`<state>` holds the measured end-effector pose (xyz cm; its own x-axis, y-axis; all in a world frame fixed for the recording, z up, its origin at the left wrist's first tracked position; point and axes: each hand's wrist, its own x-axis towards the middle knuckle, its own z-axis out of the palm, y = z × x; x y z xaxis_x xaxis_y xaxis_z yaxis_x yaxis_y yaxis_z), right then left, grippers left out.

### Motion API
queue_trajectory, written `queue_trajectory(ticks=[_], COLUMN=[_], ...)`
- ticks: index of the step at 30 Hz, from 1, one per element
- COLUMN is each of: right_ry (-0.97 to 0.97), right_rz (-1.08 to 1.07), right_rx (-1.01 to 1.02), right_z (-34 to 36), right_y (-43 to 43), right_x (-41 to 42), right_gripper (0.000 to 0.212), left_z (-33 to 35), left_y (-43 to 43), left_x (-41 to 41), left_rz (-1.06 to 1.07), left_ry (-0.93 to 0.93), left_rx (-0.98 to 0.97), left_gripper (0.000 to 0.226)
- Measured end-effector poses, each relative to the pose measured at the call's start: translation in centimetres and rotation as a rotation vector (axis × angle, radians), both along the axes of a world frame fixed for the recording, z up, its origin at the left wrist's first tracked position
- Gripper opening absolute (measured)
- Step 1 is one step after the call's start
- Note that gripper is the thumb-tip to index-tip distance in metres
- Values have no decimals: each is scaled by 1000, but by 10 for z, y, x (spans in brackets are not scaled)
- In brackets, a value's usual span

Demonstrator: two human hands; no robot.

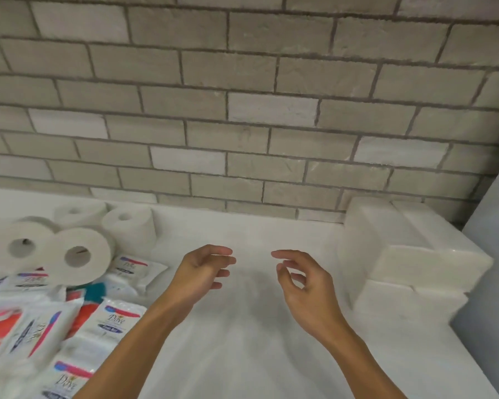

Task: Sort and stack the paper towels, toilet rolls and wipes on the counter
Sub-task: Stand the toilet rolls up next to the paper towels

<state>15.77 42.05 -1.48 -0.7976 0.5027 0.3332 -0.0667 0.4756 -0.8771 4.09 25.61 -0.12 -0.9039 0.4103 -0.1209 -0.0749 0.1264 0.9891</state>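
Head view, looking down over a white counter (242, 335) that meets a grey brick wall (242, 110).

Two bare forearms reach in from the bottom edge. The left hand (202, 272) and the right hand (303, 280) hover side by side above the bare middle of the counter, palms turned toward each other. Their fingers are loosely curled and neither hand holds anything.

Left of the left hand, and slightly farther from the person, is a cluster of white toilet rolls (78, 254). Some stand on end and some lie on their sides. Nearer than those, left of the left forearm, lies a loose overlapping spread of flat wipes packs (116, 318) with red and blue labels, blurred in places.

Right of the right hand, well apart from it, white blocks of paper towels (409, 254) are stacked in the counter's far corner against the wall.
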Motion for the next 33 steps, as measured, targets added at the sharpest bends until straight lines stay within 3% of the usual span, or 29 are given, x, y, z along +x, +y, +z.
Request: queue_trajectory(ticks=[18, 25, 29, 33], right_ry=[-180, -262, -342, -406], right_rz=[364, 407, 394, 351], right_rx=[-25, 68, 158, 143], right_z=[-33, -37, -35, -38], right_y=[-195, -252, -273, -287], right_x=[-132, -187, -219, -245], right_gripper=[32, 83, 104, 116], left_z=[-8, -24, -34, -47], left_y=[-230, -276, -278, -280], left_x=[-98, -158, -178, -183], left_rz=[389, 476, 343, 186], left_ry=[69, 258, 226, 180], left_rx=[90, -61, -136, -125], left_gripper=[14, 36, 53, 56])
